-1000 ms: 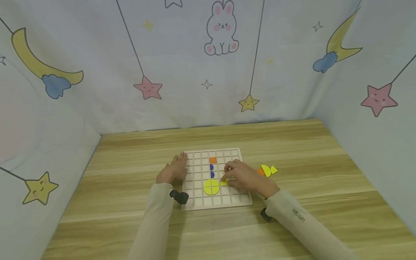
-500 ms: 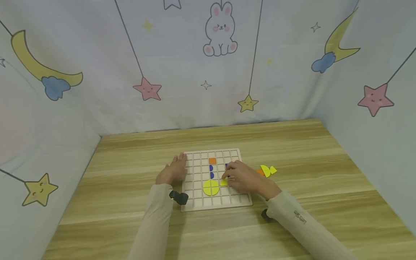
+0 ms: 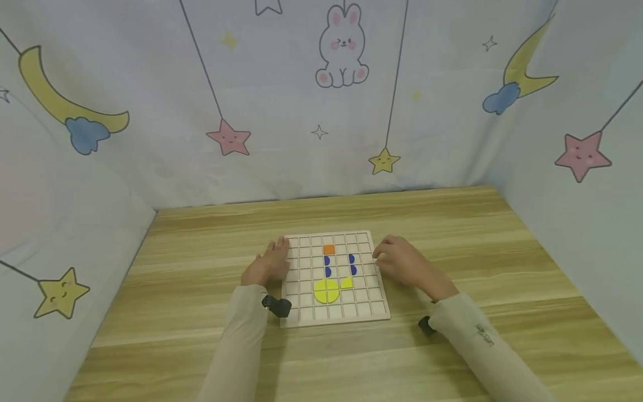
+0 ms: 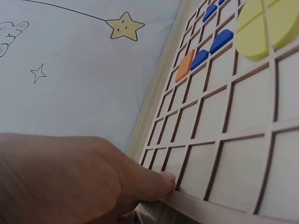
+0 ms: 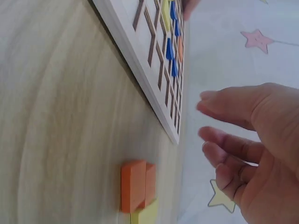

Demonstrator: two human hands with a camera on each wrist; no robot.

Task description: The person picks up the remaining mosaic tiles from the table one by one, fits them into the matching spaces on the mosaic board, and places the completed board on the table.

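Observation:
A wooden grid board (image 3: 346, 320) lies on the table between the hands. My left hand (image 3: 268, 262) rests along its left edge with fingers extended; in the left wrist view the thumb (image 4: 156, 183) presses on the rim. Just off the board's right edge hovers my right hand (image 3: 404, 262), thumb and fingers parted and nothing between them. On the grid sit an orange square (image 3: 329, 249), two pairs of blue half-rounds (image 3: 328, 272) (image 3: 354, 270), a yellow disc of quarter pieces (image 3: 320, 285) and a single yellow quarter piece (image 3: 346, 283).
Loose orange blocks (image 5: 133, 186) and a yellow piece (image 5: 145, 213) lie on the wood-grain table (image 3: 201, 346) right of the board, hidden behind the right hand in the head view. White curtains (image 3: 281, 100) with printed stars enclose the table's back and sides.
My right hand has let go of the yellow quarter piece, left on the grid, and moved right off the board, uncovering the right pair of blue half-rounds. The left hand stays put.

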